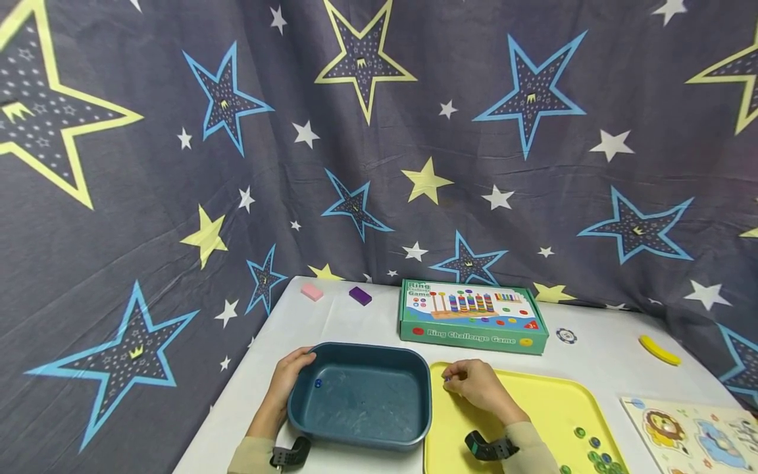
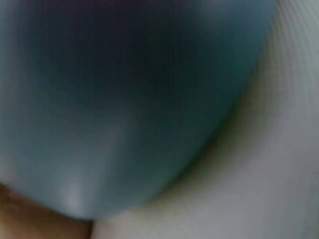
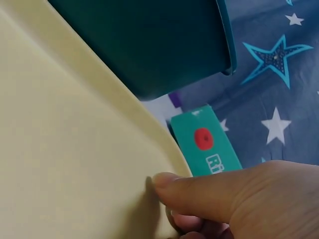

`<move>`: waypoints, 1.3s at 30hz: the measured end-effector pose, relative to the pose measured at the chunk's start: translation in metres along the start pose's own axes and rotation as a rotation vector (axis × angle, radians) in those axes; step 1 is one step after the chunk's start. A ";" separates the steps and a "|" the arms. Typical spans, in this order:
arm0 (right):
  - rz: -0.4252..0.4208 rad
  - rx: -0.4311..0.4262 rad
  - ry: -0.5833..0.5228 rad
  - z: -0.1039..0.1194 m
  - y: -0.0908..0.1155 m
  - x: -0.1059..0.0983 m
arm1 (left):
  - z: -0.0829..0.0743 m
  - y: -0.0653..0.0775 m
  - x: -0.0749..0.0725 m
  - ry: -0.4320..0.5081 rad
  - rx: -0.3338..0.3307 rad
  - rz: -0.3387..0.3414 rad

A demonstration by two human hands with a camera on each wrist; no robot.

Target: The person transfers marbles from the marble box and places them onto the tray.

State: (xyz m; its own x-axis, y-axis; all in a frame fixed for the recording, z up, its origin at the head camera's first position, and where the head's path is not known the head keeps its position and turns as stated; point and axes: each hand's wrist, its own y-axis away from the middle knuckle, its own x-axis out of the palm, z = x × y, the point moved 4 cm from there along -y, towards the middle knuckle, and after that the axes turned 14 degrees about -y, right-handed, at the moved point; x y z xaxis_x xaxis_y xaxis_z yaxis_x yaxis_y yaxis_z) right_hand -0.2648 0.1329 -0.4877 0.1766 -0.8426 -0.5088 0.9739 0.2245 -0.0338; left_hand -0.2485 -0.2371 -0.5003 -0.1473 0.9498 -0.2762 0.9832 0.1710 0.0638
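Observation:
A dark teal plastic basin [image 1: 361, 395] stands on the white table with one small blue marble [image 1: 318, 382] inside, near its left end. My left hand [image 1: 285, 378] grips the basin's left rim; its wrist view shows mostly the blurred basin wall [image 2: 119, 149]. My right hand [image 1: 478, 388] is over the left part of the yellow tray [image 1: 533, 388], pinching a small blue marble [image 1: 447, 378] between thumb and fingers. In the right wrist view the thumb [image 3: 199, 194] mostly hides that marble. Several green and blue marbles [image 1: 598, 457] lie at the tray's near right.
Behind the tray stands a green Ring Challenge Game box [image 1: 474, 319]. A pink block [image 1: 312, 291] and a purple block [image 1: 360, 295] lie at the back left. Rightward are a patterned disc [image 1: 566, 336], a yellow curved piece [image 1: 660, 350] and an animal picture board [image 1: 699, 434].

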 end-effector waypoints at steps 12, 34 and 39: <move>-0.071 -0.016 -0.050 0.011 0.002 -0.021 | 0.001 -0.001 0.001 0.010 0.005 -0.003; 0.210 -0.122 -0.400 0.116 0.006 0.025 | -0.001 0.000 0.001 0.048 0.003 -0.013; 0.291 -0.177 -0.310 0.126 -0.003 0.060 | -0.001 0.001 0.000 0.049 -0.002 -0.010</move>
State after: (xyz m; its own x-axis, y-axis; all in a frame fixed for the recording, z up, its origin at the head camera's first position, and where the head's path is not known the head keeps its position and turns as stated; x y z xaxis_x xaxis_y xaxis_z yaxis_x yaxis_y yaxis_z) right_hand -0.2395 0.0198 -0.4094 0.4998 -0.8326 -0.2386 0.8427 0.5311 -0.0881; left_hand -0.2477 -0.2366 -0.4994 -0.1628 0.9596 -0.2295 0.9813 0.1816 0.0636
